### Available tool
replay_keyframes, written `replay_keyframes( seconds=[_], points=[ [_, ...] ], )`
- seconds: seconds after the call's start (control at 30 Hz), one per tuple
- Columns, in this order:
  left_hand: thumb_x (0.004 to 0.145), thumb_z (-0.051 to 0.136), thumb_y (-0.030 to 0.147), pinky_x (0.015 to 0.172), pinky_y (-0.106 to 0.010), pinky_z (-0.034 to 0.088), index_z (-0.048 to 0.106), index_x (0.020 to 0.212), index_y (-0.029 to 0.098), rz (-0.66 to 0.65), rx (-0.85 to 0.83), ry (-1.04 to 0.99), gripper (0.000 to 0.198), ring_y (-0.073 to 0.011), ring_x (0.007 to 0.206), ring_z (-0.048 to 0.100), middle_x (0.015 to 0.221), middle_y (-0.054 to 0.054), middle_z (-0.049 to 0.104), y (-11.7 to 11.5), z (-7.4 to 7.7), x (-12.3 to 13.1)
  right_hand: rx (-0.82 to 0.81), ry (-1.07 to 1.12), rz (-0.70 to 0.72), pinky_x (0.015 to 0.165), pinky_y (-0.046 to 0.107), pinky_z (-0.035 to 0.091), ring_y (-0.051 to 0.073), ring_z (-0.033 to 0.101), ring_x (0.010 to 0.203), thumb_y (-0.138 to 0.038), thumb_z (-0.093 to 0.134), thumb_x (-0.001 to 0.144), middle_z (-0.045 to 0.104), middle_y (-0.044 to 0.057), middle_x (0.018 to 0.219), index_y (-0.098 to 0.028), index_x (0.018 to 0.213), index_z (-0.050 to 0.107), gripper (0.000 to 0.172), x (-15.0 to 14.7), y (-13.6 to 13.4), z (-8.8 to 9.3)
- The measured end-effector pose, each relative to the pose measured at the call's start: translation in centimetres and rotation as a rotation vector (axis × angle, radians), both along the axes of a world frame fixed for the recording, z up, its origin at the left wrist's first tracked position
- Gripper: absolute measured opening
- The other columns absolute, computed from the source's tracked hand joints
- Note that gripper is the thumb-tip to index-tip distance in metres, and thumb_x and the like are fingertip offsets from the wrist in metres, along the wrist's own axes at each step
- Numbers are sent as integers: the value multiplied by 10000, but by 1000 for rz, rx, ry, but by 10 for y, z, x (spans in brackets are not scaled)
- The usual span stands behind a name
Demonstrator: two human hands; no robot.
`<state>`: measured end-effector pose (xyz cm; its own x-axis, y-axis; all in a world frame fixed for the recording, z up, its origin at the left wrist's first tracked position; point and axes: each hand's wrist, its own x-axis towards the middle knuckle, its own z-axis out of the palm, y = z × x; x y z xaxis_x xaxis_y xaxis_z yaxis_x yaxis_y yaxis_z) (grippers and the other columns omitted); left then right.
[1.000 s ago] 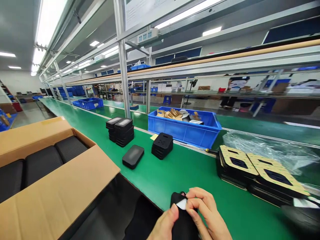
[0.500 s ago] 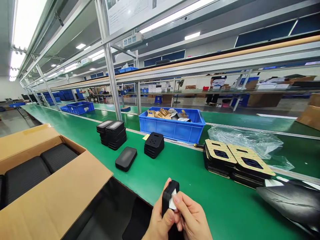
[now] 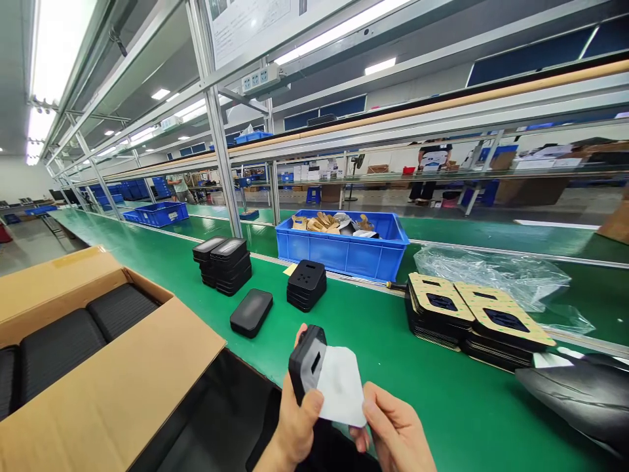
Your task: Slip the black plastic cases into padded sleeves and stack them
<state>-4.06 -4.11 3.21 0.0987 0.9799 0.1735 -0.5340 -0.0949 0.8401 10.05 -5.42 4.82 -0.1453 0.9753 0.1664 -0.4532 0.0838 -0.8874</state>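
My left hand (image 3: pixel 295 419) grips a small black foam block (image 3: pixel 305 362) with a slot in its face, held upright above the near edge of the green belt (image 3: pixel 373 341). My right hand (image 3: pixel 393 432) pinches a white backing sheet (image 3: pixel 341 387) that hangs from the block's face, partly peeled away. Both hands are closed. Further out on the belt lie a single black flat case (image 3: pixel 251 313), a short pile of black foam pieces (image 3: pixel 306 284) and two stacks of black cases (image 3: pixel 223 263).
An open cardboard box (image 3: pixel 113 373) with black cases inside stands at the left. A blue bin (image 3: pixel 344 246) of scraps sits behind the belt. Stacks of brown-faced black pads (image 3: pixel 479 318), clear plastic wrap (image 3: pixel 491 272) and a black bag (image 3: pixel 580 393) lie at the right. A person stands far behind the racks.
The white sheet has come much further off the block, pulled right and down by my right hand. My left hand has raised the block and turned its slotted face into view.
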Motion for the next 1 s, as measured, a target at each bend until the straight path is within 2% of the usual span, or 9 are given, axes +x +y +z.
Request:
replay_keyframes(
  seconds=[0.1, 0.17, 0.3, 0.43, 0.53, 0.63, 0.77, 0.9, 1.0],
  points=[
    [779, 724, 422, 1124, -478, 358, 421, 1463, 200, 130, 284, 258, 780, -379, 1351, 448, 1512, -153, 453, 3, 0, -16, 83, -51, 76, 549, 276, 466, 171, 587, 584, -754, 521, 797, 649, 86, 692, -145, 818, 722, 642, 21, 7, 7],
    [791, 713, 331, 1134, -486, 335, 419, 1470, 218, 121, 413, 400, 749, -368, 1343, 462, 1511, -148, 455, 4, 2, -24, 32, -86, 76, 538, 288, 464, 189, 586, 607, -847, 517, 719, 661, 92, 730, -144, 897, 736, 757, 24, 8, 12],
    [761, 739, 257, 1134, -486, 323, 479, 1432, 276, 83, 624, 496, 720, -353, 1299, 507, 1409, -126, 572, 3, 6, -23, -118, -190, -47, 538, 260, 430, 141, 505, 556, -743, 718, 654, 612, 20, 612, -147, 714, 716, 600, 6, 3, 16],
    [739, 748, 507, 1123, -506, 344, 491, 1423, 228, -10, 296, 170, 782, -386, 1304, 499, 1383, -149, 591, -3, 5, -7, -219, 18, -129, 497, 253, 429, 129, 504, 493, -593, 722, 766, 600, 15, 554, -154, 607, 689, 468, -24, -5, 10],
    [738, 702, 585, 1101, -507, 374, 502, 1394, 189, -8, 72, -86, 792, -382, 1240, 552, 1297, -146, 646, -11, 3, 10, -176, 149, -214, 553, 334, 523, 221, 639, 565, -596, 686, 789, 699, 69, 645, -168, 761, 758, 435, -39, -8, 1],
    [759, 682, 547, 1087, -479, 394, 540, 1352, 176, 46, 12, -137, 713, -372, 1245, 543, 1285, -135, 651, -17, 3, 22, -140, 155, -370, 568, 359, 554, 276, 695, 643, -610, 664, 803, 739, 91, 705, -177, 851, 775, 450, -43, -10, -10],
    [756, 671, 532, 1062, -473, 423, 570, 1319, 169, 95, -28, -203, 677, -374, 1228, 548, 1261, -142, 657, -17, 8, 30, -128, 130, -536, 554, 366, 563, 302, 718, 686, -586, 656, 829, 763, 104, 793, -191, 822, 767, 410, -34, -12, -24],
    [738, 687, 499, 993, -451, 477, 554, 1340, 170, 94, -105, -321, 699, -355, 1149, 599, 1230, -147, 667, -15, 16, 35, -108, 130, -569, 549, 385, 572, 316, 732, 745, -585, 586, 882, 771, 125, 907, -191, 894, 762, 432, -21, -10, -31],
    [738, 689, 450, 978, -423, 486, 566, 1333, 181, 157, -177, -390, 664, -333, 1144, 607, 1218, -134, 675, -14, 20, 39, -141, 279, -574, 585, 393, 598, 291, 742, 721, -572, 630, 852, 778, 79, 828, -211, 846, 759, 383, -17, -7, -28]
  ],
)
